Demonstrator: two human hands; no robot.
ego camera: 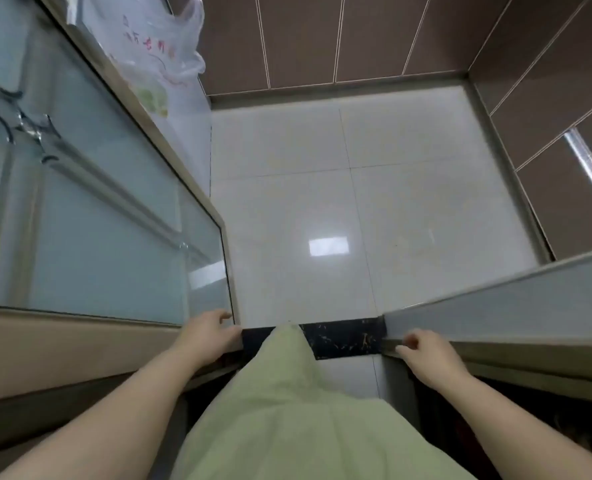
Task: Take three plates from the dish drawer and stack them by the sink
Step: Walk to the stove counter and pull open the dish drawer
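No plate, dish drawer or sink is in view. I look down at a doorway between two frosted glass sliding doors. My left hand [211, 332] grips the inner edge of the left glass door [97, 220], fingers curled round its frame. My right hand [426, 355] holds the inner edge of the right glass door [512, 299], fingers curled on its metal frame. The two hands are apart, with a gap between the doors. My green garment [287, 410] hangs between my arms.
A black marble threshold [343, 336] lies in the gap, with a glossy white tile floor [322, 202] beyond it. Brown tiled walls [322, 36] close the small room. A white plastic bag [156, 46] hangs at the upper left. A metal pipe [588, 161] runs along the right wall.
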